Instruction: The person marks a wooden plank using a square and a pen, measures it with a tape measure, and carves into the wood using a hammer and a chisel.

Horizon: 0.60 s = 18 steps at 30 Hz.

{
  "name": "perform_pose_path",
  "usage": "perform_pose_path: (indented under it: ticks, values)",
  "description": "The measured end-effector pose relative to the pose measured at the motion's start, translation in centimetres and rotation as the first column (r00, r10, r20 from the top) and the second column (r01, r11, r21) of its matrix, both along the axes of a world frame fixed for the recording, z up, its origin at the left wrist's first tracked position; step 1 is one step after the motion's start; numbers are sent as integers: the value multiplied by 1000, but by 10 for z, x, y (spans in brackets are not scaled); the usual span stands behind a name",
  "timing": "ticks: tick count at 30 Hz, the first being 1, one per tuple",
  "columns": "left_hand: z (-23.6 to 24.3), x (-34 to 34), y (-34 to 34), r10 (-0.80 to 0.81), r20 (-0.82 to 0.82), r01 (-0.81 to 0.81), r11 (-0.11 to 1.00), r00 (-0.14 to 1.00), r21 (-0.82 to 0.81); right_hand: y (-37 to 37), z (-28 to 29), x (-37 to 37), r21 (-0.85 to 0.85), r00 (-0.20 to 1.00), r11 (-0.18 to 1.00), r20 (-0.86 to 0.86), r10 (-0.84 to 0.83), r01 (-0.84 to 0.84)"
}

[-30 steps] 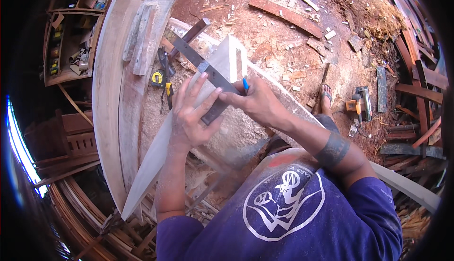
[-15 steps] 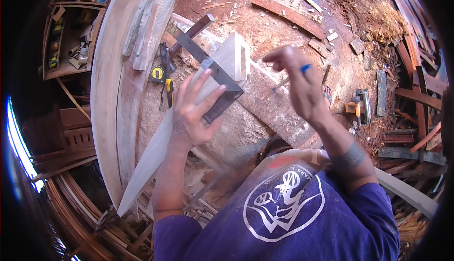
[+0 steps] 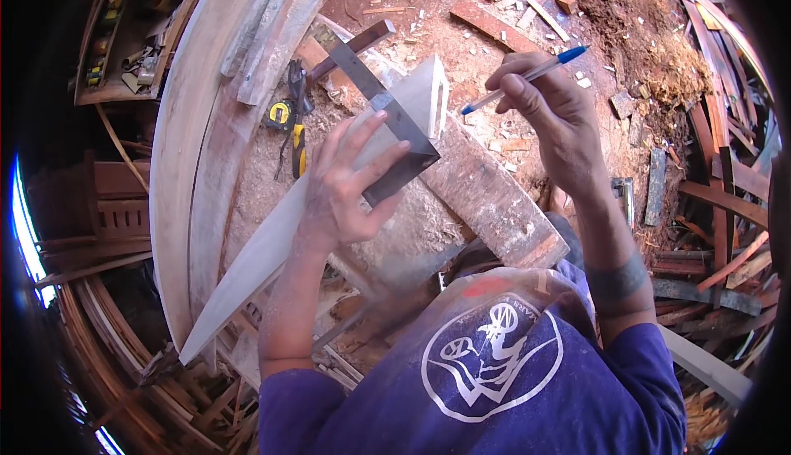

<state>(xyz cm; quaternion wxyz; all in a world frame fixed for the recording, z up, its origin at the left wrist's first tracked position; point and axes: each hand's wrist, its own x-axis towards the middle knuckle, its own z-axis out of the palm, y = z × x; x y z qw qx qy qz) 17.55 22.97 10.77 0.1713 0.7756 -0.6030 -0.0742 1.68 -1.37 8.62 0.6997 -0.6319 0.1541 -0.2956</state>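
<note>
Left hand (image 3: 342, 187) fingers spread, pressing the try square (image 3: 387, 121) (on pale plank (image 3: 272, 241)); right hand (image 3: 548, 113) fingers pinch a pen (image 3: 527, 78).

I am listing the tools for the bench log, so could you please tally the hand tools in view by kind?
Blue pen, in the right hand: 1
Metal try square, under the left hand: 1
Yellow tape measure: 1
Pliers: 1
Total: 4

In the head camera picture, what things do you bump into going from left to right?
Wooden shelf box → big curved plank → yellow tape measure → left hand on the metal square → right hand holding a blue pen → pile of wood scraps.
</note>
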Motion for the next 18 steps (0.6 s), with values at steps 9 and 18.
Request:
perform_pose_path:
  ticks: [9, 18]
  values:
    - [0, 0, -1, -27, 6, 27, 999, 1000, 25, -23, 10, -20, 492, 949, 813, 120, 292, -312]
    - [4, -2, -2, -22, 2, 22, 999, 1000, 25, 17, 13, 25, -5, 915, 950, -273, 298, -311]
